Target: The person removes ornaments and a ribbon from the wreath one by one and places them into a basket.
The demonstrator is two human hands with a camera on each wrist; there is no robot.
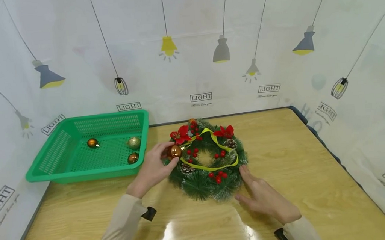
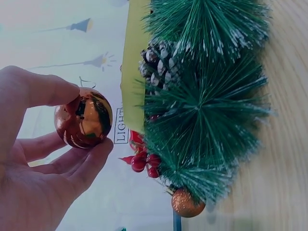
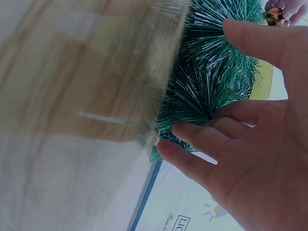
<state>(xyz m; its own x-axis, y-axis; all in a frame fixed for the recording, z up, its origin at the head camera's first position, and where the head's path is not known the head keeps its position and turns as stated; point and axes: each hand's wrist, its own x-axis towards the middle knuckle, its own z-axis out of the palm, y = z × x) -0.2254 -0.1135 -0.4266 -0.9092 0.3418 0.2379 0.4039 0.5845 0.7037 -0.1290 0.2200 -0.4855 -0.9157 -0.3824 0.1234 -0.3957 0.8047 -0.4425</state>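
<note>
Left hand pinches a shiny copper bauble against the left side of the green pine wreath, mid-counter toward the back edge. Right hand, fingers spread flat, touches the wreath's near-right rim, probably steadying it.

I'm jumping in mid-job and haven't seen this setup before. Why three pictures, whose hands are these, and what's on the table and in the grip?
There is no machine here: a person works with two bare hands. The wide picture comes from a camera on the head, looking down at a wooden table. The other two come from cameras on each wrist, so they show the same scene very close and tilted.

On the table lies a green wreath with red flowers, berries, pine cones and a yellow ribbon. Beside it stands a green basket holding three shiny balls.

The left hand pinches a copper ball between thumb and fingers at the wreath's edge. The right hand lies open, its fingertips against the wreath's needles.
</note>
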